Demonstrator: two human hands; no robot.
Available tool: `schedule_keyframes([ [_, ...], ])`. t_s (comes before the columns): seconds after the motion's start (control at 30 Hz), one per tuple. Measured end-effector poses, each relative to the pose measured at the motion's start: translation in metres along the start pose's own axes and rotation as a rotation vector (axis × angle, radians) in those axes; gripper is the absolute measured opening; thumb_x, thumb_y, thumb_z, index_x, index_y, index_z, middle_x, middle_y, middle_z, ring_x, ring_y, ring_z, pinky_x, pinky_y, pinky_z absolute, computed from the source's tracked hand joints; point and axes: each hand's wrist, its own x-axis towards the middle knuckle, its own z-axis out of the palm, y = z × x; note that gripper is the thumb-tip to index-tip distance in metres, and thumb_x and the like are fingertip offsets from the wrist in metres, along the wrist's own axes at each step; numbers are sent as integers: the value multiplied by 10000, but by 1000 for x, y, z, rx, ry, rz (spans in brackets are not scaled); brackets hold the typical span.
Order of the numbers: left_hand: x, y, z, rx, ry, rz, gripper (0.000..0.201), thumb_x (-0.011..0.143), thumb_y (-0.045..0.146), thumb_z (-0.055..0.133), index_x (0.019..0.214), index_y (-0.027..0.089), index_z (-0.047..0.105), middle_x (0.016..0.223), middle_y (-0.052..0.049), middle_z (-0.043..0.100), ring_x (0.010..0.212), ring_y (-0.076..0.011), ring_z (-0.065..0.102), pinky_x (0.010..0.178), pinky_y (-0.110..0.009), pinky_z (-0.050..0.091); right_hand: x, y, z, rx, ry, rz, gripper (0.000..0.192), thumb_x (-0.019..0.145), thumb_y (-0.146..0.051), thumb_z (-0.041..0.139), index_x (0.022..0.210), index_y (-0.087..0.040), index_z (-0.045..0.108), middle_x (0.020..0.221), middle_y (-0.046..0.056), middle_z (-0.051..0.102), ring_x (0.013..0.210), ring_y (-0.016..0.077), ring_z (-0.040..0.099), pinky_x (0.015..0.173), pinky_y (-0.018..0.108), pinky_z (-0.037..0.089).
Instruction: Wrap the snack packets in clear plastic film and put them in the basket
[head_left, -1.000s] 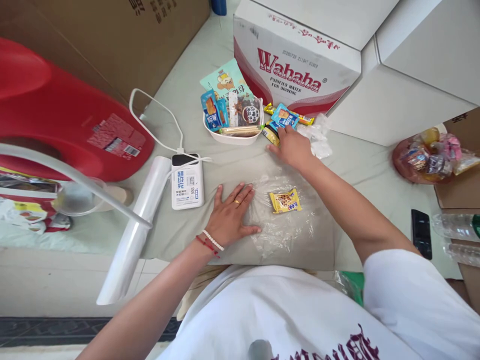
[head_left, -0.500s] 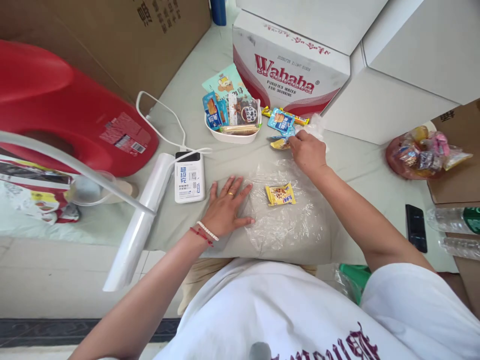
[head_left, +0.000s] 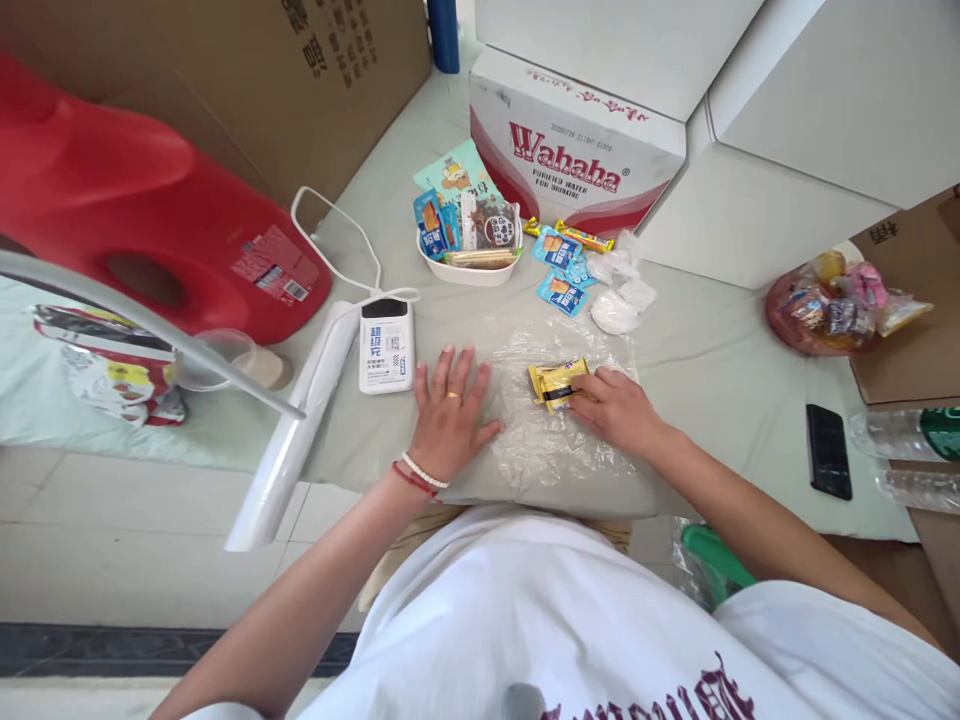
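My left hand (head_left: 448, 415) lies flat with fingers spread on the table cover, at the left edge of a clear plastic sheet (head_left: 525, 450). Over the middle of that sheet, my right hand (head_left: 616, 408) pinches a yellow snack packet (head_left: 556, 392) by its right end. Another yellow packet shows partly from beneath it; the rest is covered. Beyond the sheet lie blue snack packets (head_left: 561, 292) and crumpled white wrappings (head_left: 616, 310). A white power bank (head_left: 386, 345) with a cable sits left of my left hand.
Behind stands a white bowl (head_left: 480, 275) of packaged snacks, before a Wahaha carton (head_left: 570, 150). A red jug (head_left: 187, 230) and a white roll (head_left: 292, 440) are at left. At right are a bowl of sweets (head_left: 787, 325), a black phone (head_left: 829, 452) and plastic bottles (head_left: 892, 437).
My right hand has come back from the snack pile with a yellow packet, bringing it onto the one on the sheet. My left hand stays flat. The view has shifted slightly.
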Motion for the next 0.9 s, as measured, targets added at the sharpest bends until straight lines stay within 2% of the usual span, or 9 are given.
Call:
schedule_keyframes([
  [0.03,-2,4,-1,1,14,60,661,921,374,670,1548,294,479,1668,-134,392,1602,-381,220,1274,-680,31,0,0,2,25,-6,-29,218,1012,-361,551,1109,-250,712,1367,112,634,1135,275,593,917,402,478],
  [0.1,-5,9,-1,-16,-21,185,546,983,219,535,1499,394,523,1609,-55,499,1582,-312,306,1275,-674,-20,6,3,1,59,-2,-36,429,934,-379,678,1336,-240,618,1550,142,489,1310,316,525,1000,443,472],
  [0.17,-5,12,2,-43,-95,233,573,989,129,439,1487,397,534,1578,-43,538,1545,-277,389,1272,-684,-12,17,6,-3,51,-53,-10,607,906,-325,708,1471,-223,510,1564,168,474,1344,332,512,1014,456,470],
  [0.37,-1,9,10,-79,-186,41,565,979,247,452,1543,220,476,1615,-166,467,1499,-323,451,1246,-719,133,48,-3,-13,12,-175,52,551,948,-402,673,1447,-219,529,1362,149,644,1210,308,604,882,368,492],
  [0.5,-10,4,8,-111,-110,187,547,946,164,442,1480,233,538,1592,-130,512,1541,-300,388,1272,-669,126,48,-8,-9,-17,-222,58,566,929,-337,697,1451,-210,518,1326,146,656,1170,299,633,852,357,502],
  [0.63,-21,-2,4,-223,-253,465,551,951,254,510,1500,210,495,1539,-144,565,1483,-266,472,1301,-571,173,37,-4,-4,-2,-208,59,558,937,-329,688,1455,-205,523,1357,145,647,1190,313,637,902,394,528],
  [0.77,-26,-5,4,-214,-275,468,748,885,593,666,1489,181,508,1599,-240,454,1496,-377,431,1264,-658,186,11,4,-11,105,-152,37,752,905,-377,740,1564,-227,409,1621,155,417,1337,343,563,1030,466,520],
  [0.83,-27,-4,5,-212,-262,476,560,919,537,656,1382,226,610,1610,-215,446,1511,-372,411,1255,-664,197,-15,8,-14,204,-40,27,772,933,-447,701,1596,-259,354,1647,146,369,1385,331,525,1068,475,511],
  [0.9,-28,-3,7,-232,-236,477,270,981,383,596,1187,246,704,1571,-163,513,1511,-337,419,1259,-645,204,-49,10,-9,273,59,11,729,946,-501,672,1575,-266,388,1575,152,453,1373,324,521,1083,489,507],
])
